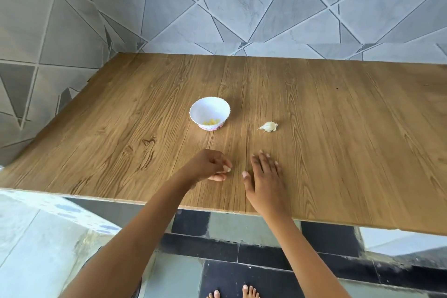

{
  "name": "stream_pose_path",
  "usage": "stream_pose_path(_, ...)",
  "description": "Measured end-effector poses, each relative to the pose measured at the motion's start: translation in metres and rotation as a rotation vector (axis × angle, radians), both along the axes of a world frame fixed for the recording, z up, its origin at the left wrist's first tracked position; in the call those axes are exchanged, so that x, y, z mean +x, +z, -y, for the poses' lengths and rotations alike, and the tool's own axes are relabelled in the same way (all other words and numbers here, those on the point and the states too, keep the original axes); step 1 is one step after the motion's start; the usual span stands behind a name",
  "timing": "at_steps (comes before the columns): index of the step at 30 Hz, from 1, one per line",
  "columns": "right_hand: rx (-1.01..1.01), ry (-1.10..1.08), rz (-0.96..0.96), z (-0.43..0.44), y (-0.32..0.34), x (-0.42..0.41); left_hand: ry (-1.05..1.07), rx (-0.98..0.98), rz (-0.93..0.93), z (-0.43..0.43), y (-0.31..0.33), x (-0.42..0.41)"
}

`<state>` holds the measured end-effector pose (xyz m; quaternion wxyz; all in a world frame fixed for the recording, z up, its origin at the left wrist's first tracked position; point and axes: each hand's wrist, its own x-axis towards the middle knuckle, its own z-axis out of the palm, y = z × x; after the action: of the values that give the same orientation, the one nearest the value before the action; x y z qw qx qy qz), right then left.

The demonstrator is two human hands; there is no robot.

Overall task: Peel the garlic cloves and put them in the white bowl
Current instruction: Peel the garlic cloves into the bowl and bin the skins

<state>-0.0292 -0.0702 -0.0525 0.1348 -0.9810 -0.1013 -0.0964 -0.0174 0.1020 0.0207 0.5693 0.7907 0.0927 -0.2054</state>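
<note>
The white bowl [209, 109] with a scalloped rim stands near the middle of the wooden table [338, 128]. Several peeled yellowish garlic cloves [212, 122] lie in its bottom. To its right, an unpeeled piece of garlic [268, 126] with papery white skin lies on the wood. My left hand [209, 167] hovers low over the table in front of the bowl with its fingers curled toward the thumb; I see nothing between them. My right hand [266, 181] lies flat beside it, fingers straight and spread, palm down on the table, below the garlic.
Grey tiled walls close off the table at the back and left. The table's near edge [145, 202] runs under my forearms. Below it are a dark tiled floor and bare feet [242, 293].
</note>
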Motion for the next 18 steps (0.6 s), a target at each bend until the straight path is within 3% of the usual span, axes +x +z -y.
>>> stream_pose_path(6,0.020,0.008,0.011,0.000,0.000,0.000,0.040,-0.004,-0.065,0.001,-0.002,-0.002)
stream_pose_path(18,0.029,0.016,0.062,0.001,-0.002,-0.001,-0.060,0.300,-0.206,0.019,0.013,0.022)
